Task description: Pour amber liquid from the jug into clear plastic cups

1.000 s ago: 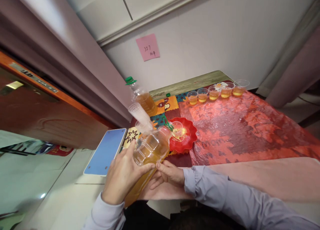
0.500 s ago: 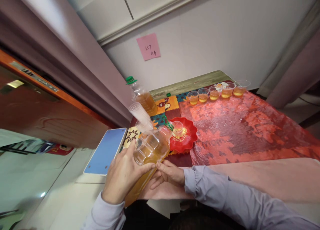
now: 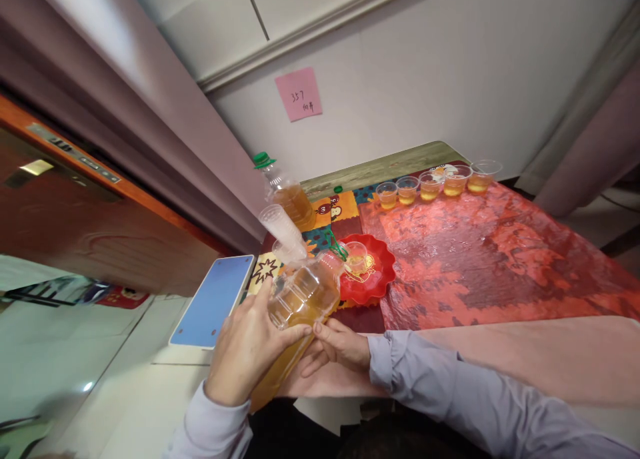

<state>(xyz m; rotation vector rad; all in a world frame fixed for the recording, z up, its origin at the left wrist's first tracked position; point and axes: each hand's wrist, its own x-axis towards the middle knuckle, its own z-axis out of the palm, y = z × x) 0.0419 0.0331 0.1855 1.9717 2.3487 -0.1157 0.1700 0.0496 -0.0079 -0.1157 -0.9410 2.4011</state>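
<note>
Left of the red plate [image 3: 384, 279], the half-spread left hand [image 3: 245, 352] grips a tilted bottle [image 3: 306, 291]; nearer than the plate, the loosely curled right hand [image 3: 343, 346] holds it too; a clear cup [image 3: 356, 258] stands on the plate, five cups [image 3: 430, 188] beyond its right.

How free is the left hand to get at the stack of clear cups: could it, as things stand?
Probably not without letting go: the left hand grips the tilted bottle, though the stack of clear cups looks near, just beyond it.
</note>
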